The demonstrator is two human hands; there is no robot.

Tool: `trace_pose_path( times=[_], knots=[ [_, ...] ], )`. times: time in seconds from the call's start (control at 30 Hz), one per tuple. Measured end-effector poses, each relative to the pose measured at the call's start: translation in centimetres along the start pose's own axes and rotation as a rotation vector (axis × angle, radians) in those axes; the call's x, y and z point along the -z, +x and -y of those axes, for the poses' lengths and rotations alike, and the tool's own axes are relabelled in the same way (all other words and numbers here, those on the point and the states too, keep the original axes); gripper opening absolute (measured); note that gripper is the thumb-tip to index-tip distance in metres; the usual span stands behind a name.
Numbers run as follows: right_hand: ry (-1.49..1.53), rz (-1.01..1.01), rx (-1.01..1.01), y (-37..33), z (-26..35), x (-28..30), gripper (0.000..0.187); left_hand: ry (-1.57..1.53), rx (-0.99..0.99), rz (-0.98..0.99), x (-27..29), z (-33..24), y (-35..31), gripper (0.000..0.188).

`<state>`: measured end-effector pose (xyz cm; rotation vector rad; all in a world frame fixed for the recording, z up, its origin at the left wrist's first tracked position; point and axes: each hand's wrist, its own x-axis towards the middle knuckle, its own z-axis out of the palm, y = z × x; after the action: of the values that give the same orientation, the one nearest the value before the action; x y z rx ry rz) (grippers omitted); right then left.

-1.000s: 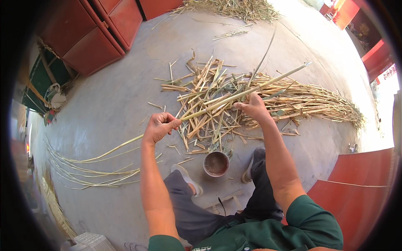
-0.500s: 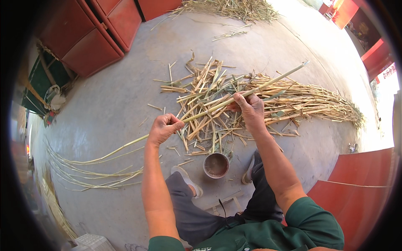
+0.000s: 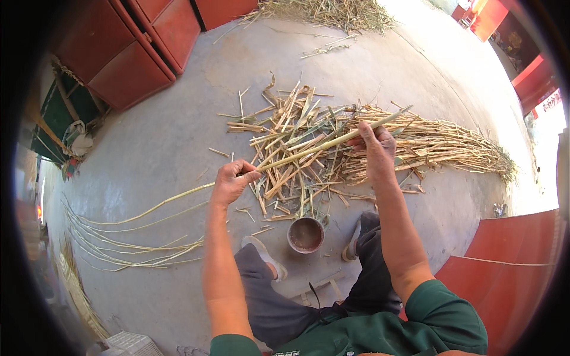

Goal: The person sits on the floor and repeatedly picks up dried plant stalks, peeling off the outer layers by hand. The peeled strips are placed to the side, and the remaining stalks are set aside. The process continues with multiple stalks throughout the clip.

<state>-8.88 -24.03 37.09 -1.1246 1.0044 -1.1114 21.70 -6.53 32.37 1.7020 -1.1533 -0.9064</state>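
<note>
Holding one long stalk between two hands over the cane litter

Head view. Person seated low on a grey concrete floor [image 3: 148, 148], knees spread, shoes pointing far. Left hand [image 3: 231, 181] is curled closed around a long pale-green stalk [image 3: 309, 148], fingers wrapped over it, thumb on top. Right hand [image 3: 375, 148] is further right and a little farther away, fingers pinched shut on the same stalk near its upper end. Stalk runs on a slant: its low thin end trails left past the left hand toward the near-left floor, its thick end pokes out beyond the right hand toward the far right. It is lifted off the ground between the two hands, crossing above the scrap pile [image 3: 291, 142].

Scrap pile: short cut pieces of straw-coloured cane, strewn in all directions, directly far of the knees. To its right, a longer bundle of dry stalks [image 3: 445, 148] lies roughly lengthwise, tapering toward the right edge.

Near-left floor: a sheaf of thin peeled strips [image 3: 119, 243], curved, lying side by side.

Between the shoes: a small round cup [image 3: 306, 234], brownish inside, standing upright, apart from both hands.

Far left: red cabinets [image 3: 136, 53]. Far centre: another heap of straw [image 3: 326, 12]. Near right: a red panel [image 3: 510, 255].
</note>
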Motion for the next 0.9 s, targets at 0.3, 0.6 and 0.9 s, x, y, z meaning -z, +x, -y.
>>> trace_pose_path(
  times=[0.3, 0.6, 0.9],
  knots=[
    [-0.029, 0.086, -0.020, -1.2, 0.1, -2.2, 0.034, 0.117, -0.285, -0.143, -5.4, -3.0, 0.7, 0.025],
    [-0.025, 0.102, -0.015, -0.6, 0.2, -1.1, 0.035, -0.061, -0.037, -0.002, -2.5, -2.5, 0.0, 0.020],
    [0.173, 0.635, -0.178, -2.9, -2.3, -4.1, 0.044, -0.145, 0.070, 0.099, -2.4, -3.7, -0.1, 0.019]
  ],
)
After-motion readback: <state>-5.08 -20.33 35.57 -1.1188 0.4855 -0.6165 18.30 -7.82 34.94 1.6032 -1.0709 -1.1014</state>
